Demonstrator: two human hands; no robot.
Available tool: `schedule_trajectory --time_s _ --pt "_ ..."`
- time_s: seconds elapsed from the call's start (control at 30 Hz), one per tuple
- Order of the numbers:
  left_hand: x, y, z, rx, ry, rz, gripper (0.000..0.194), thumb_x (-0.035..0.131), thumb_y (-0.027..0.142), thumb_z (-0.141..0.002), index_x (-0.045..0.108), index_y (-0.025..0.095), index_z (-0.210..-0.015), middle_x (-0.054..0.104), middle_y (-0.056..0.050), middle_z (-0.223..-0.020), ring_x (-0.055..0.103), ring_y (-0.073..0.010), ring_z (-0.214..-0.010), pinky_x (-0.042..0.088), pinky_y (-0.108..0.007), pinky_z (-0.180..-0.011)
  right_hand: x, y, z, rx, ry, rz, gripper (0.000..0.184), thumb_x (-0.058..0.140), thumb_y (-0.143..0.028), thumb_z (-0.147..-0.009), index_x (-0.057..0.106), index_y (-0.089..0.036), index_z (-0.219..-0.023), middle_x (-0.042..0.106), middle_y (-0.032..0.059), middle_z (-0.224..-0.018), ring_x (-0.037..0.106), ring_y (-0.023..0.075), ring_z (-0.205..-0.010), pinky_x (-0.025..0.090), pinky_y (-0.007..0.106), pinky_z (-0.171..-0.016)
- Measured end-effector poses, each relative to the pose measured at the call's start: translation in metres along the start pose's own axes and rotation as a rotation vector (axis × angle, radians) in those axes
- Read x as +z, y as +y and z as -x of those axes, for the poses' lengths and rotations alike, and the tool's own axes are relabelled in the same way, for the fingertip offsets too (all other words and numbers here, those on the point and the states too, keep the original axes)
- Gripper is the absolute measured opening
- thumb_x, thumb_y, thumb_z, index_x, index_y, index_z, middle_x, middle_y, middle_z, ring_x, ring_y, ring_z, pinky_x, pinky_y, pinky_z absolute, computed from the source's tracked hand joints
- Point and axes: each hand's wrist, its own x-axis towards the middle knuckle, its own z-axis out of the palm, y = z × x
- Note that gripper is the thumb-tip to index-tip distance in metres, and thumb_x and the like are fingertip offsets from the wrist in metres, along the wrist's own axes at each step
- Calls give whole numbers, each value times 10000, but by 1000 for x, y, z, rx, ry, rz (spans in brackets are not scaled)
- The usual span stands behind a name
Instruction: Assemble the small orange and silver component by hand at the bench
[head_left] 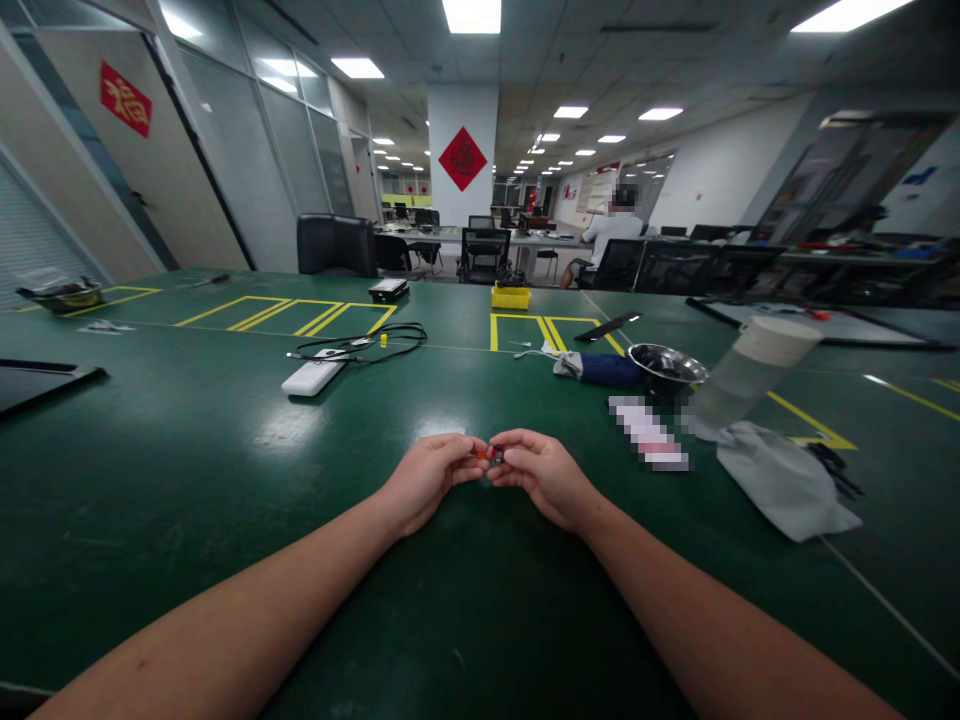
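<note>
Fingers of the L hand (pixel 429 478) are pinching a small orange pc (pixel 481 455), those of the R hand (pixel 551 480) a red-and-dark pc (pixel 496 456), above the near surface (pixel 480 610). Both are looking light, prob. stiff; outer edges are offering best hold.

And here are two bare hands, left hand (pixel 429 482) and right hand (pixel 547 480), slim-fingered, narrow at the wrists! Both forearms, left (pixel 262 590) and right (pixel 697 600), are bare too, smooth and broadening towards the elbow, a small round spot (pixel 142 663) marking the left one!
</note>
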Motion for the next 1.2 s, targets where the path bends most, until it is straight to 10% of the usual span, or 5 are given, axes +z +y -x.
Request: schedule_trajectory --time_s 1.2 --pt "-3 -7 -2 41 29 -101 165 697 165 -721 665 126 -878 687 -63 -868 636 -117 -762 488 -222 -744 2 1 -1 10 32 28 271 701 -153 -697 638 -137 -961 665 54 -878 680 157 -692 543 288 -671"
